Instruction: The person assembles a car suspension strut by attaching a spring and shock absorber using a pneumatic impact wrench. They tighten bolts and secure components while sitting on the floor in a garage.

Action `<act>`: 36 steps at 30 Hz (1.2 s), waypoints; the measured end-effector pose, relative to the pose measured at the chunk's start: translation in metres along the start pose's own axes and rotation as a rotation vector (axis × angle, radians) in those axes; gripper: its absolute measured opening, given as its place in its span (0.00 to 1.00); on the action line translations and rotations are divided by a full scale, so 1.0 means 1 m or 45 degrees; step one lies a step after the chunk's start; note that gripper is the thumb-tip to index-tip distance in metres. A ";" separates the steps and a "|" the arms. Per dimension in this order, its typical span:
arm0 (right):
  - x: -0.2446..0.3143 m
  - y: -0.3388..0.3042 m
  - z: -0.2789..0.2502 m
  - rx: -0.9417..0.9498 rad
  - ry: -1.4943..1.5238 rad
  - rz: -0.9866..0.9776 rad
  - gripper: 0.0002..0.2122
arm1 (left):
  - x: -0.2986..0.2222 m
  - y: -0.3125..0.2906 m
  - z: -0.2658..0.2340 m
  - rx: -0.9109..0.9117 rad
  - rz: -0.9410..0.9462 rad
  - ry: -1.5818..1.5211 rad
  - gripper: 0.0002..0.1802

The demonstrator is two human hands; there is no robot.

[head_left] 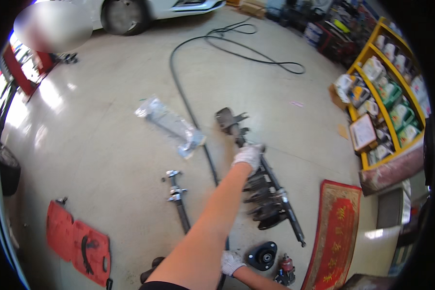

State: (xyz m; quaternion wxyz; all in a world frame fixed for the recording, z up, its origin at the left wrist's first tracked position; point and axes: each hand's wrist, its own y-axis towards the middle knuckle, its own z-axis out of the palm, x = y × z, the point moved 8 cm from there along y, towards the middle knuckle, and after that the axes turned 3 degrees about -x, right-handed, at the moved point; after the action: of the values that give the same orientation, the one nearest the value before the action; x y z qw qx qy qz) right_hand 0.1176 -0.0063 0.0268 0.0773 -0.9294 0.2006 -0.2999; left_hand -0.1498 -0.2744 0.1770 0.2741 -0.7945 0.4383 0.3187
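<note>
My left hand (249, 157), in a white glove, reaches forward and is closed around the upper part of a dark shock absorber strut (237, 135). Below that hand a black coil spring (263, 200) shows, and a long dark rod with a bright collar (289, 212) lies along its right side. My right hand (232, 263), also gloved, is low down beside a black strut mount (262, 256); my left forearm partly hides its fingers, so its grip is unclear. A red-and-metal tool (286, 270) stands right of the mount. A metal spring compressor (178, 195) lies left of my left forearm.
An open red tool case (79, 246) lies at lower left. A clear plastic bag (171, 125) and a black hose (179, 87) are on the floor. At right are a red mat (333, 237) and a yellow shelf (396, 140) of bottles. A white car (174, 9) stands at the back.
</note>
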 end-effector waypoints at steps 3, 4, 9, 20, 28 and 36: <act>0.008 0.013 0.081 0.007 0.218 0.047 0.20 | 0.025 0.005 0.008 0.022 0.036 0.001 0.15; 0.002 0.016 0.091 0.054 0.199 0.150 0.20 | 0.013 -0.003 0.002 0.031 -0.024 -0.064 0.15; 0.014 0.030 0.109 0.238 0.056 0.305 0.21 | 0.033 0.009 0.006 -0.078 0.084 -0.018 0.15; 0.058 0.064 0.050 0.490 -0.125 0.480 0.24 | 0.043 0.044 0.037 -0.151 -0.027 -0.093 0.15; 0.039 0.059 0.048 0.539 -0.184 0.481 0.24 | 0.002 0.018 0.017 -0.044 0.176 -0.023 0.17; 0.069 0.074 -0.204 0.118 -0.415 -0.001 0.15 | 0.024 -0.010 0.007 0.190 -0.333 -0.709 0.30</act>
State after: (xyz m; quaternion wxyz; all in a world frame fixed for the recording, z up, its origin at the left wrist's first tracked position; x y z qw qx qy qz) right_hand 0.0241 -0.1069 0.2085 0.1515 -0.9613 0.1709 -0.1543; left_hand -0.1329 -0.2774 0.1561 0.4797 -0.7041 0.2625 0.4530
